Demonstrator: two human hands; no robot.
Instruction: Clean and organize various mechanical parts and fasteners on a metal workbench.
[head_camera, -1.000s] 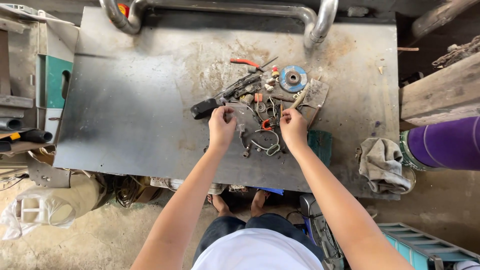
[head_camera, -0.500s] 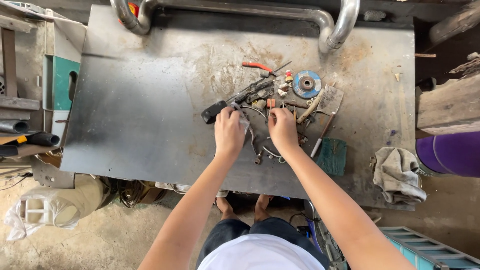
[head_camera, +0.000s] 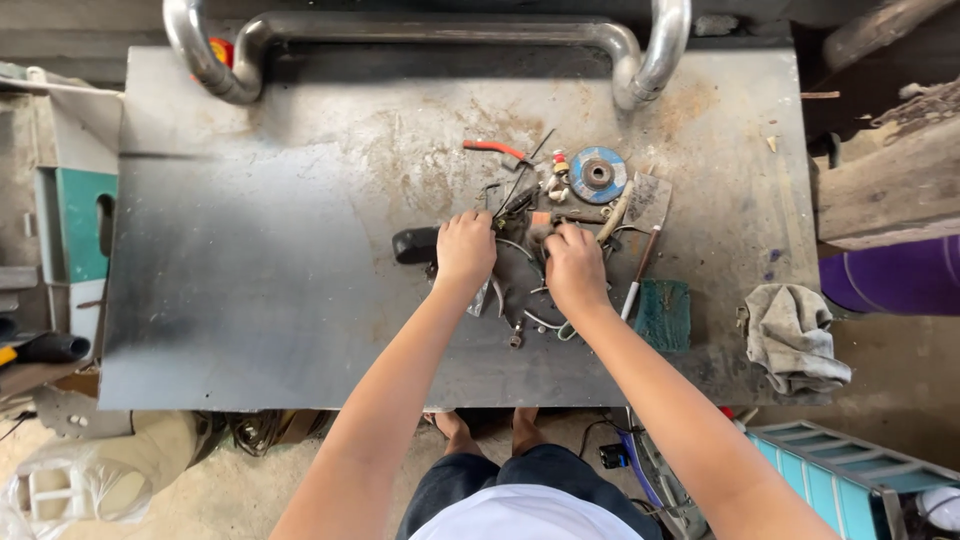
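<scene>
While both hands work into the heap of small parts (head_camera: 540, 235) near the middle of the grey metal surface (head_camera: 260, 260), the left hand (head_camera: 466, 248) sits curled over the left edge of the heap, fingers bent down onto wires and a dark tool, right beside a black handle (head_camera: 413, 244) that pokes out to the left. The right hand (head_camera: 574, 266) is just beside it, fingers closed down on bits at the heap's centre; exactly what either hand pinches is hidden under the knuckles, so I cannot tell. The two hands are close together, nearly touching. This stuff looks light, stiff and fiddly: thin wire loops (head_camera: 535, 318) that will spring and snag, small metal pieces that could slip, so a fingertip pinch on a wire's bend or a tool's shank seems the way in. Just beyond the hands, on the far side, lie a red-handled tool (head_camera: 490, 149), a blue grinding disc (head_camera: 597, 174) and a flat scraper (head_camera: 648, 202). To the right sit a green pad (head_camera: 663, 314) and a crumpled grey rag (head_camera: 795, 335).
</scene>
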